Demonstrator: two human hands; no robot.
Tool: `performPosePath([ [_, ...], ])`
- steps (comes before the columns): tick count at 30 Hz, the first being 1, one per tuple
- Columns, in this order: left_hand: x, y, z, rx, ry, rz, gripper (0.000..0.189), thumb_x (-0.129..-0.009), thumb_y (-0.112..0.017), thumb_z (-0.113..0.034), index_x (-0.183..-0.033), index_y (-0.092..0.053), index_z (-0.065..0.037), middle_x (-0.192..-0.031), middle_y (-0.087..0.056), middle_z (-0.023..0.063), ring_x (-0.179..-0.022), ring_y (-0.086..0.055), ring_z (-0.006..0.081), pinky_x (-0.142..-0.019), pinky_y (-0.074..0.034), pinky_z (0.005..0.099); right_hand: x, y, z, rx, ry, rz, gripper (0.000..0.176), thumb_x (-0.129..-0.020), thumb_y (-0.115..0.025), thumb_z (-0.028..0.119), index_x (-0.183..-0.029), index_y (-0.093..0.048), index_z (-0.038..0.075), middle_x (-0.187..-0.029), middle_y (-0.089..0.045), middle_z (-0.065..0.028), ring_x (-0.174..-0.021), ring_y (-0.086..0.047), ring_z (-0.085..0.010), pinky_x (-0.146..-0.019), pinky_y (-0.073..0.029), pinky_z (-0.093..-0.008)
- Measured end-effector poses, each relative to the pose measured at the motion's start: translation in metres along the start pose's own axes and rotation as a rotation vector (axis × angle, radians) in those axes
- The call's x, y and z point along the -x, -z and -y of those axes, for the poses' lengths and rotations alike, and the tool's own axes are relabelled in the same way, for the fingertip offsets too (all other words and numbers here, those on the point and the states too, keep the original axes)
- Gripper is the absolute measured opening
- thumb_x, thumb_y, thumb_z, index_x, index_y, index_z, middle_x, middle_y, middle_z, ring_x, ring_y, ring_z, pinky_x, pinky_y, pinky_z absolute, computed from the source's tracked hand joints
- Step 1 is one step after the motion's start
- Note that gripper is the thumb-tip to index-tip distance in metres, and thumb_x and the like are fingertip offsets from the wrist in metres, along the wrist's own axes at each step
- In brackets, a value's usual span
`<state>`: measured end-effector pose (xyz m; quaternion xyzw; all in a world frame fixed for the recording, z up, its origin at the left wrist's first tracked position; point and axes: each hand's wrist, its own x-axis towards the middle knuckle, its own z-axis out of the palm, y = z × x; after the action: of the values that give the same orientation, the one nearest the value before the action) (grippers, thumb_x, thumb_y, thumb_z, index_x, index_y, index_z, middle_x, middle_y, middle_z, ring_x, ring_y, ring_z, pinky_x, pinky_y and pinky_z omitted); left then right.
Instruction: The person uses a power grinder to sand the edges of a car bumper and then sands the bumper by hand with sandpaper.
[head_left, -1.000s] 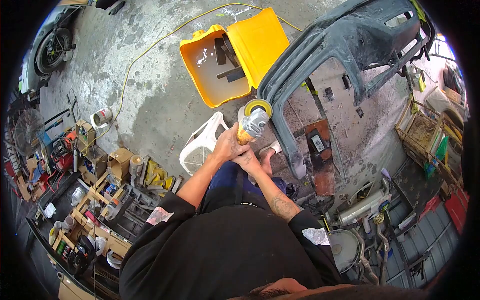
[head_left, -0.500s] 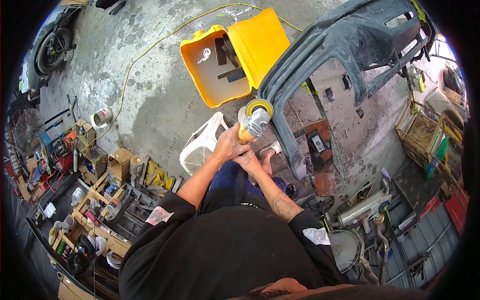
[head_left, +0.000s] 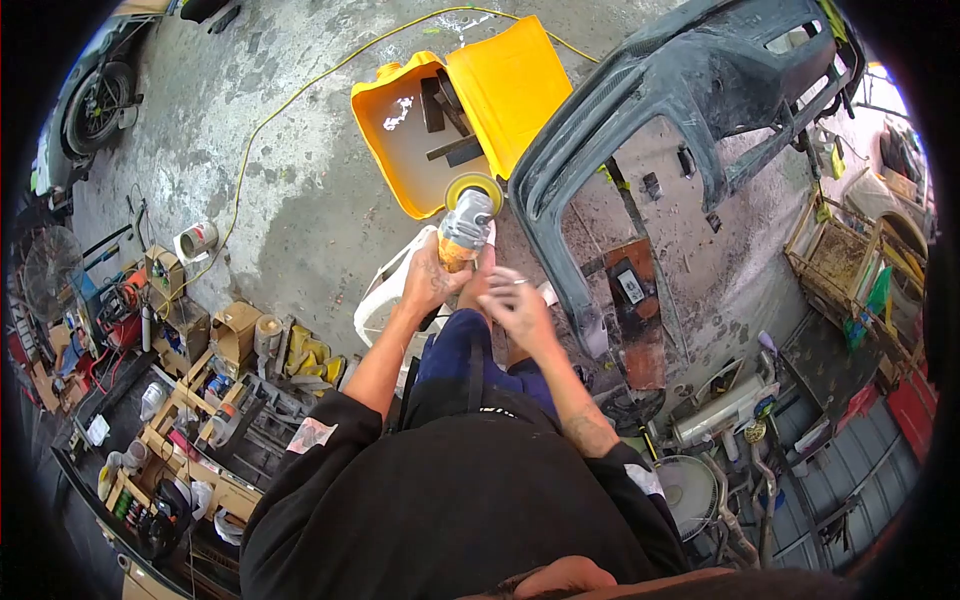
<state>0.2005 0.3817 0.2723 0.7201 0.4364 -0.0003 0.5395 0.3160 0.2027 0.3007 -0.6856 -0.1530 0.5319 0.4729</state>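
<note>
My left hand [head_left: 428,280] is closed around the orange body of a power sander [head_left: 466,222]. The tool has a grey head and a round yellow pad, and it is held near the front edge of the yellow container. My right hand [head_left: 522,312] is off the sander, just to its right, blurred by motion, with fingers loosely apart and nothing visible in them. A grey car bumper [head_left: 555,215] stands to the right, apart from the pad. A white plastic stool [head_left: 375,310] is partly hidden behind my left hand.
The cut-open yellow container [head_left: 385,165] holds cloudy water and dark blocks [head_left: 432,105]. A yellow hose [head_left: 250,150] crosses the floor. A white bucket [head_left: 196,240] and a cluttered parts rack [head_left: 210,400] lie left; a fan [head_left: 688,497] stands at lower right.
The sander has moved left, away from the bumper's edge, in my left hand. My right hand has come off it and shifted to the right.
</note>
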Motion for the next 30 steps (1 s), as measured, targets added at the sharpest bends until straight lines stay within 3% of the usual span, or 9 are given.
performPosePath([
  [4,-0.007,0.007,0.003,-0.014,-0.011,-0.017,0.051,-0.075,-0.084,-0.024,-0.109,-0.058,0.004,-0.096,-0.072,0.0283,-0.089,-0.072,0.0448,-0.080,-0.057,0.0461,0.009,0.072,0.004,0.163,0.042,-0.374,0.036,-0.098,-0.074,0.009,-0.131,-0.063,-0.001,-0.110,-0.074,-0.0091,-0.095,-0.070,-0.0133,-0.083,-0.058,-0.0281],
  [6,-0.007,0.009,-0.002,0.066,0.012,-0.013,0.053,-0.073,-0.084,-0.024,-0.112,-0.059,0.004,-0.097,-0.072,0.0280,-0.091,-0.072,0.0446,-0.082,-0.056,0.0459,0.010,0.096,0.003,0.231,0.024,-0.491,0.044,-0.094,-0.080,0.013,-0.132,-0.062,0.000,-0.114,-0.072,-0.0119,-0.099,-0.070,-0.0184,-0.087,-0.057,-0.0321],
  [8,-0.007,0.008,0.003,0.033,0.022,0.006,0.055,-0.073,-0.084,-0.024,-0.114,-0.060,0.004,-0.097,-0.072,0.0275,-0.092,-0.072,0.0446,-0.083,-0.056,0.0460,0.011,0.107,0.006,0.627,0.161,-0.485,0.056,-0.089,-0.086,0.020,-0.136,-0.061,0.002,-0.120,-0.069,-0.0143,-0.109,-0.067,-0.0237,-0.092,-0.055,-0.0372],
  [11,-0.002,0.005,0.006,0.016,0.035,0.044,0.059,-0.071,-0.084,-0.024,-0.119,-0.061,0.003,-0.098,-0.072,0.0267,-0.094,-0.071,0.0447,-0.084,-0.056,0.0462,0.011,0.107,-0.004,0.576,0.111,-0.403,0.060,-0.085,-0.088,0.027,-0.132,-0.063,0.000,-0.123,-0.064,-0.0173,-0.109,-0.060,-0.0307,-0.096,-0.050,-0.0425],
  [15,-0.002,-0.004,-0.001,0.070,0.026,0.072,0.062,-0.071,-0.084,-0.024,-0.124,-0.062,0.002,-0.106,-0.071,0.0269,-0.099,-0.070,0.0443,-0.087,-0.055,0.0458,0.012,0.105,-0.010,0.520,0.112,-0.431,0.059,-0.086,-0.087,0.028,-0.131,-0.063,-0.001,-0.118,-0.066,-0.0182,-0.108,-0.064,-0.0331,-0.096,-0.052,-0.0417],
  [22,0.003,0.011,-0.015,0.020,-0.026,0.054,0.058,-0.075,-0.084,-0.025,-0.122,-0.063,0.003,-0.098,-0.075,0.0232,-0.089,-0.074,0.0395,-0.082,-0.057,0.0450,0.068,0.130,-0.026,0.387,0.034,-0.606,0.050,-0.093,-0.083,0.024,-0.132,-0.064,0.000,-0.122,-0.069,-0.0160,-0.109,-0.067,-0.0266,-0.095,-0.054,-0.0388],
  [24,0.006,0.019,-0.020,0.077,-0.035,0.067,0.059,-0.076,-0.083,-0.024,-0.124,-0.063,0.003,-0.101,-0.077,0.0215,-0.093,-0.076,0.0338,-0.084,-0.057,0.0426,0.099,0.144,-0.043,0.324,0.027,-0.638,0.044,-0.098,-0.077,0.019,-0.135,-0.062,0.000,-0.115,-0.071,-0.0137,-0.107,-0.070,-0.0212,-0.093,-0.055,-0.0342],
  [26,0.009,0.028,-0.024,0.040,0.006,0.102,0.058,-0.076,-0.083,-0.021,-0.124,-0.063,0.003,-0.103,-0.077,0.0203,-0.093,-0.076,0.0297,-0.086,-0.057,0.0411,0.134,0.158,-0.061,0.287,0.039,-0.701,0.035,-0.098,-0.071,0.011,-0.131,-0.063,0.001,-0.099,-0.071,-0.0097,-0.092,-0.070,-0.0169,-0.085,-0.056,-0.0305],
  [30,0.028,0.036,-0.040,0.017,-0.014,0.093,0.054,-0.076,-0.082,-0.019,-0.122,-0.065,0.003,-0.100,-0.076,0.0173,-0.087,-0.073,0.0256,-0.083,-0.057,0.0394,0.211,0.176,-0.122,0.265,0.023,-0.798,0.027,-0.096,-0.060,0.004,-0.122,-0.065,0.001,-0.085,-0.070,-0.0090,-0.077,-0.069,-0.0176,-0.075,-0.055,-0.0310],
])
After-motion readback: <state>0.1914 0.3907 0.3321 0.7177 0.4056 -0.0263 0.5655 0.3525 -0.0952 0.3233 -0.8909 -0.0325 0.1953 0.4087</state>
